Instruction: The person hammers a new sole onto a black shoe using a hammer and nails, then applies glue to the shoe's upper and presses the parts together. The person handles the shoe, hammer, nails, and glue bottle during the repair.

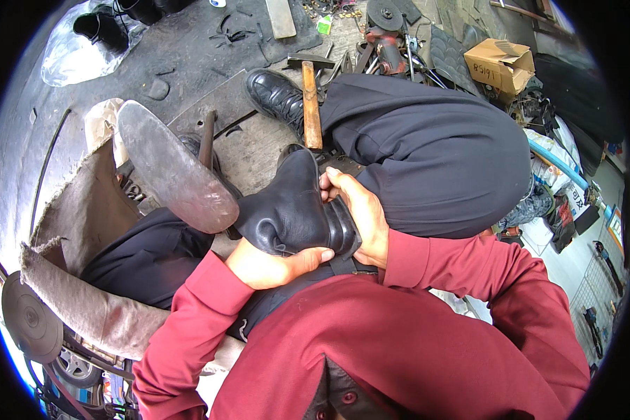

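A black leather boot lies across my lap, gripped in both hands. My left hand is closed on the near side of it, thumb stretched along the leather. On the other side, my right hand wraps round the end by the ridged folds, its fingers partly hidden behind the boot. Touching or nearly touching the boot's left end is a long, rounded metal plate, worn and shiny. A hammer with a wooden handle rests beyond the boot, beside my right knee.
A grinder-like tool with a round disc stands far ahead. To its right sits an open cardboard box. More black shoes lie on clear plastic at the far left. Stiff tan cloth hangs over my left side.
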`<state>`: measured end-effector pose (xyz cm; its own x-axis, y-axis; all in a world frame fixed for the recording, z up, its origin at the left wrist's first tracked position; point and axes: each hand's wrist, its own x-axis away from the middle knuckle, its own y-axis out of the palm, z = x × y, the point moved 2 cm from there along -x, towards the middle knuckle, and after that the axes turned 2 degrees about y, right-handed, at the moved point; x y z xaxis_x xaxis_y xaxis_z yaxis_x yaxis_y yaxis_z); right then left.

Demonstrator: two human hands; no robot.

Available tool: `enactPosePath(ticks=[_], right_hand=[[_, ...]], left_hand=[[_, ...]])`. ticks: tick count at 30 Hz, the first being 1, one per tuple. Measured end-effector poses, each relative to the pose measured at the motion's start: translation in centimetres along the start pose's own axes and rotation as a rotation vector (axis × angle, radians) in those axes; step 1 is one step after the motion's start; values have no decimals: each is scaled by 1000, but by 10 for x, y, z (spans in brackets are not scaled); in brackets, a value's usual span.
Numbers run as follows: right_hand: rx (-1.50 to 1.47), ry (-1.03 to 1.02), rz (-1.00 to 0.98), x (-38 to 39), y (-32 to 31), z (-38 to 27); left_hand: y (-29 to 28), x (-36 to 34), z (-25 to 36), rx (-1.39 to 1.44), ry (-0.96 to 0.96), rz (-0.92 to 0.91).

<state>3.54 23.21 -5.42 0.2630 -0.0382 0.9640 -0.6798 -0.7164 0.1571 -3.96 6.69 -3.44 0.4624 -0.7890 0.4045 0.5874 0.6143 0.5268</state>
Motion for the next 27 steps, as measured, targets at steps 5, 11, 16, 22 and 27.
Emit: enactPosePath(ticks=[5,11,16,22,27], right_hand=[[113,-133,-65,-1,1,3],[146,-127,-57,-5,2,2],[111,-68,-29,-4,-1,1],[183,-106,23,-6,5,-2],[0,27,31,2,5,-7]], left_hand=[[-1,4,-3,-88,40,-6],[-6,3,-6,-93,37,-10],[-4,2,-8,-52,-1,10],[-4,3,-2,43,-121,64],[1,-4,1,122,-22,91]])
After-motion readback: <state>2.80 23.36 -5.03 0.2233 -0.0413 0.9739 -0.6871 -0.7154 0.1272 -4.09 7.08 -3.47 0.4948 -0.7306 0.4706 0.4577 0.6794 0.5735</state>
